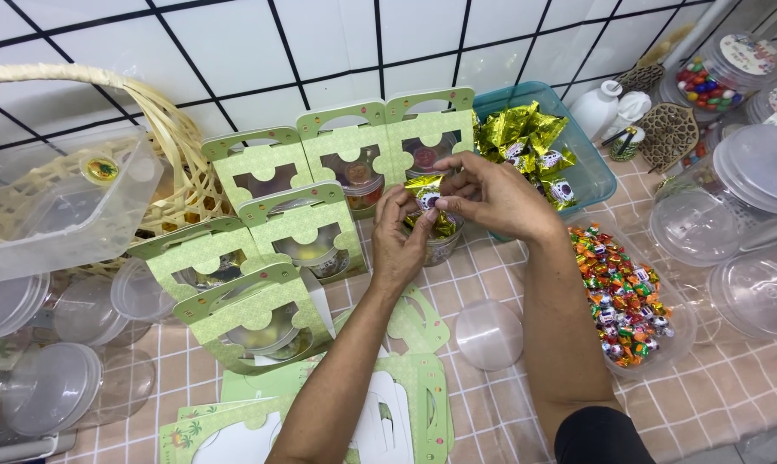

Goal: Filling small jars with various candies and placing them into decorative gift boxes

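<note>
My left hand [401, 236] and my right hand [491, 193] meet over a small clear jar [442, 245] on the tiled counter. Both pinch a gold-wrapped candy [427, 196] held just above the jar, which has more gold candies inside. A loose clear lid [489, 333] lies on the counter near my right forearm. Behind my hands stand several green cardboard carriers [272, 232], each with a filled jar showing through its window.
A blue tub of gold candies [539, 146] sits behind my right hand. A clear container of colourful wrapped sweets [624, 296] stands at the right, among empty clear jars [740, 215]. A wicker basket [161, 129] and clear box [53, 206] are at left. Flat green carriers [405, 395] lie near me.
</note>
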